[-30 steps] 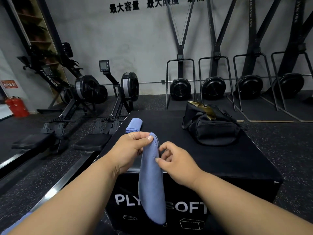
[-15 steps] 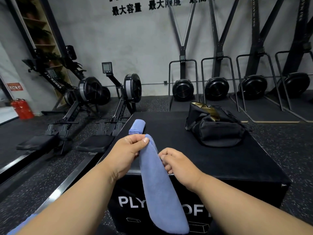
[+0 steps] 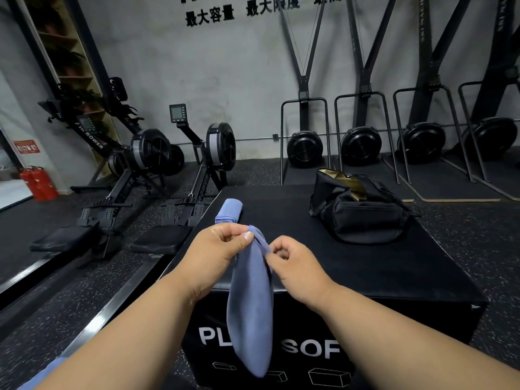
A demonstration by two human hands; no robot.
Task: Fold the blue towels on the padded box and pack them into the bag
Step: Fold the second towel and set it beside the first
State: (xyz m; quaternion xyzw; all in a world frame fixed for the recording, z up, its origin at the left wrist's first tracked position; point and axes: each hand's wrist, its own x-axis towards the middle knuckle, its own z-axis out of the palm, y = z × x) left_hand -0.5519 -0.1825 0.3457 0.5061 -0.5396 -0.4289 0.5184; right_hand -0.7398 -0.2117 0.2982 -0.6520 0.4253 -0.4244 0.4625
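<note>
Left hand (image 3: 216,250) pinches top corner of blue towel (image 3: 251,305), thumb over hem. Right hand (image 3: 292,266) pinches towel edge just below, fingers curled. Compared with half second ago: towel hangs narrower, straighter down box front; hands slightly farther apart. Second towel (image 3: 229,211) unchanged, rolled on padded box (image 3: 365,266) surface, left side. Black bag (image 3: 357,211) open, far right of surface.
</note>
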